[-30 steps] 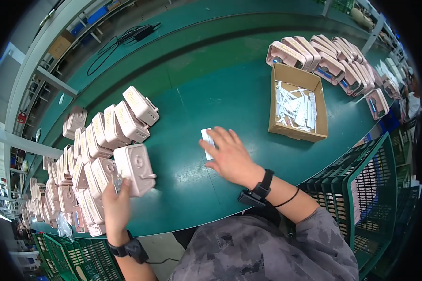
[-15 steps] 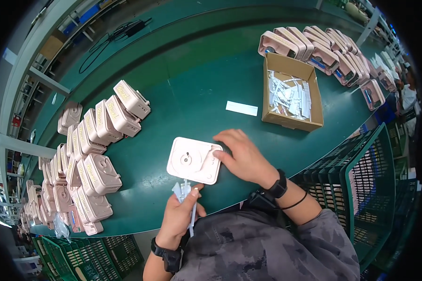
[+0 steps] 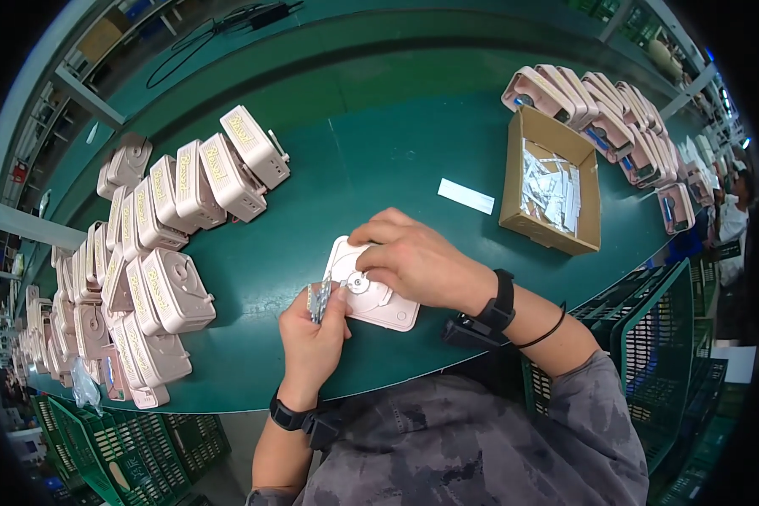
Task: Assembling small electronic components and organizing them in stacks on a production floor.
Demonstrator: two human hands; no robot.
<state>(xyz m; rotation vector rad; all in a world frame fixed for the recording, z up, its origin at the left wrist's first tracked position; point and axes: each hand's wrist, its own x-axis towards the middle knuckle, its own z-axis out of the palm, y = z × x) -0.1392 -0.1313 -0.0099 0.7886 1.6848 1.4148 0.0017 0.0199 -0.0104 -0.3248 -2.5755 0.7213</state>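
A pale pink plastic casing (image 3: 395,314) with a round turntable-like disc lies on the green table in front of me. My left hand (image 3: 306,344) is at its left edge, thumb and fingers closed on a small bunch of whitish, partly see-through strips (image 3: 320,297). My right hand (image 3: 430,268) reaches over the casing from the right with its fingers curled, the tips close to the strips and the disc. What those right fingertips pinch, if anything, is hidden. Much of the casing's upper face is covered by this hand.
Rows of pink casings (image 3: 175,293) stand on the left; more open-sided ones (image 3: 616,126) are at the far right. A cardboard box (image 3: 548,239) holds many white strips. A white strip (image 3: 465,196) lies beside it. Green crates (image 3: 637,337) (image 3: 135,451) flank the table. A cable (image 3: 266,15) lies at the back.
My right hand has moved from the casing's right edge onto its upper face. My left hand has brought the strips up against the casing, which is turned slightly. The view has shifted.
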